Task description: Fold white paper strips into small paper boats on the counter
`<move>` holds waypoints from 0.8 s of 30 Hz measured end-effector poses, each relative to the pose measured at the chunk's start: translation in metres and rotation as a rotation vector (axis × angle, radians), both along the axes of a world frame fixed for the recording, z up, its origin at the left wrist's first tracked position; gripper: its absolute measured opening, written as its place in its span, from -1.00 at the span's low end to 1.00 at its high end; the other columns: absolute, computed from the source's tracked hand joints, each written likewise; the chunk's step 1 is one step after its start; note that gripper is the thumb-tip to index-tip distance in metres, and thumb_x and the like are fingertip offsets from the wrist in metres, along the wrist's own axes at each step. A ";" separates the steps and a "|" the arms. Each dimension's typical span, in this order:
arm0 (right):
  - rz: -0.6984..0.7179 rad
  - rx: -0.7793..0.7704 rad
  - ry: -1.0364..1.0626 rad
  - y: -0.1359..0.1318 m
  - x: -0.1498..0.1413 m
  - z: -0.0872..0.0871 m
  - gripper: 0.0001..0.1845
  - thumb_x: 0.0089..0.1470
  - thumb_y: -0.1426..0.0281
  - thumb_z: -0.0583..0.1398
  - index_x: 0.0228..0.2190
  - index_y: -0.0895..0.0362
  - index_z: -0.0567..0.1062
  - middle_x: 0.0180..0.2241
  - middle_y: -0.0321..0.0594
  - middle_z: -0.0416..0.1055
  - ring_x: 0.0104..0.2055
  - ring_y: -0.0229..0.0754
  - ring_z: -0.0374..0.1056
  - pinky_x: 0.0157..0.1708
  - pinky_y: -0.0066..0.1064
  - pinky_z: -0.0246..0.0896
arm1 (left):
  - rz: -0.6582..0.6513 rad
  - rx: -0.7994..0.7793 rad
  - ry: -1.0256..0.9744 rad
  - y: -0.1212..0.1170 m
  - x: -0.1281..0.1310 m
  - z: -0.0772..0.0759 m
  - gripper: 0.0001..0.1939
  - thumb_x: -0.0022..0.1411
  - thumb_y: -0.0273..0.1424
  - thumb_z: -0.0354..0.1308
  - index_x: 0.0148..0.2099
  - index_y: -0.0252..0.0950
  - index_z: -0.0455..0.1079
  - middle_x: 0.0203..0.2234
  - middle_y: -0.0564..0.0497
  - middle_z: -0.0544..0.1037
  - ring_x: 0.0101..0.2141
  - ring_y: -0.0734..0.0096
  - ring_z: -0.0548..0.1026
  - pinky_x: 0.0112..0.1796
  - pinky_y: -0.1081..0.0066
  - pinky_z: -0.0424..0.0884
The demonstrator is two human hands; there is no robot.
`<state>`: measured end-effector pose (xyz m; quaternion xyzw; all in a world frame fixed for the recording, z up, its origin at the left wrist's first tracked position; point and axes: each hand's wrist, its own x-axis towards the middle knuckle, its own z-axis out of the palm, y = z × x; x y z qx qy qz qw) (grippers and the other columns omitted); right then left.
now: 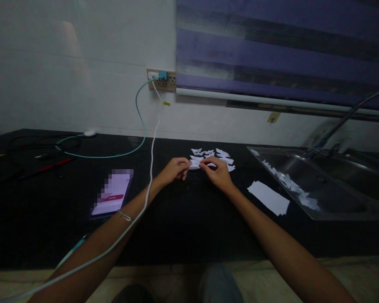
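Between the fingertips of my two hands is a small folded white paper boat (195, 165), pinched at its left end by my left hand (176, 169) and at its right end by my right hand (219, 171). Just behind it, several more white paper boats (222, 154) stand in loose rows on the black counter (189, 219). My right hand hides part of these rows. To the right lies a stack of white paper rectangles (269, 197).
A steel sink (309, 176) with a curved faucet (350, 113) is on the right, white paper pieces (293, 185) along its left side. A phone (113, 192) lies left. A white cable (151, 168) crosses over my left forearm, running from the wall socket (166, 82).
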<state>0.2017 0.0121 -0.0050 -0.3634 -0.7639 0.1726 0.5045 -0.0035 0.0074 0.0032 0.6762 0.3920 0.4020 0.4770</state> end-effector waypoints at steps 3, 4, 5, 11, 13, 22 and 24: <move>0.015 -0.007 -0.056 0.003 0.002 -0.003 -0.88 0.13 0.36 0.20 -0.31 0.05 0.57 -0.30 -0.20 0.50 -0.22 -0.12 0.39 -0.22 -0.24 0.30 | 0.021 0.015 0.032 0.004 0.000 -0.008 -0.83 0.21 -0.31 0.06 -0.27 -0.32 0.34 -0.67 0.16 0.36 -0.68 0.56 0.33 -0.60 0.55 0.15; 0.030 -0.009 -0.078 0.003 0.002 -0.004 -0.88 0.14 0.37 0.20 -0.30 0.05 0.57 -0.28 -0.19 0.49 -0.21 -0.12 0.39 -0.24 -0.26 0.30 | 0.028 0.045 0.045 0.005 0.001 -0.010 -0.85 0.22 -0.33 0.05 -0.24 -0.31 0.33 -0.67 0.16 0.36 -0.67 0.55 0.34 -0.59 0.55 0.18; 0.048 -0.005 -0.104 0.004 0.003 -0.004 -0.88 0.13 0.38 0.20 -0.30 0.05 0.56 -0.26 -0.19 0.48 -0.20 -0.12 0.38 -0.25 -0.27 0.30 | 0.043 0.082 0.060 0.006 0.001 -0.013 -0.87 0.22 -0.35 0.04 -0.22 -0.30 0.32 -0.66 0.17 0.36 -0.66 0.54 0.34 -0.57 0.54 0.20; 0.097 0.056 -0.369 0.006 0.002 -0.007 -0.89 0.07 0.52 0.22 -0.37 0.11 0.53 -0.21 -0.14 0.42 -0.12 -0.10 0.32 -0.10 -0.21 0.25 | 0.084 0.211 0.196 0.006 0.001 -0.019 -0.91 0.25 -0.35 0.02 -0.22 -0.26 0.27 -0.61 0.18 0.34 -0.64 0.53 0.32 -0.54 0.53 0.21; 0.080 0.076 -0.420 0.007 0.001 -0.007 -0.87 0.10 0.55 0.18 -0.35 0.12 0.52 -0.21 -0.12 0.40 -0.10 -0.09 0.30 -0.06 -0.20 0.23 | 0.142 0.229 0.277 0.007 0.001 -0.019 -0.88 0.28 -0.32 0.00 -0.23 -0.26 0.28 -0.58 0.14 0.38 -0.60 0.50 0.36 -0.52 0.50 0.22; -0.098 0.179 -0.557 0.021 -0.001 -0.016 -0.75 0.08 0.65 0.12 -0.35 0.13 0.54 -0.19 -0.07 0.35 -0.07 -0.03 0.22 -0.11 -0.21 0.24 | 0.218 0.352 0.685 0.008 0.001 -0.023 -0.76 0.34 -0.23 -0.03 -0.07 -0.21 0.34 -0.30 -0.07 0.56 -0.29 0.24 0.53 -0.32 0.38 0.31; -0.138 0.203 -0.596 0.022 -0.001 -0.018 -0.75 0.08 0.65 0.12 -0.35 0.15 0.55 -0.19 -0.05 0.34 -0.08 -0.02 0.22 -0.12 -0.21 0.24 | 0.208 0.377 0.780 0.006 0.003 -0.021 -0.75 0.34 -0.24 -0.03 -0.03 -0.20 0.34 -0.26 -0.08 0.57 -0.25 0.19 0.54 -0.30 0.35 0.33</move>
